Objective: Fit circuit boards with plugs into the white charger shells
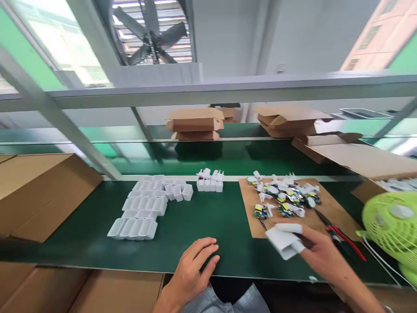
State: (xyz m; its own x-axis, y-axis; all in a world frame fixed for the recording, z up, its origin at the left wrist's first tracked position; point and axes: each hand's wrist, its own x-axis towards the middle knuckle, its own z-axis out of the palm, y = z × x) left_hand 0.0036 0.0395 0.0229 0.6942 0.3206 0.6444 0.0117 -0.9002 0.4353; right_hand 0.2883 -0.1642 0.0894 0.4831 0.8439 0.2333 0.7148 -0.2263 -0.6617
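Note:
My right hand, with white coverings on some fingertips, grips a white plastic housing over the near edge of a brown cardboard sheet. The housing is tilted, one hollow end facing me. A thin dark piece shows just beyond it; I cannot tell what it is. On the sheet lies a pile of small circuit boards with white plug parts. My left hand hovers at the table's front edge, fingers slightly bent and apart, holding nothing. Rows of white housings stand to the left on the green table.
Red-handled pliers lie right of my right hand, beside a green fan with a white cable. A small group of housings stands at the back middle. Cardboard boxes sit left and right.

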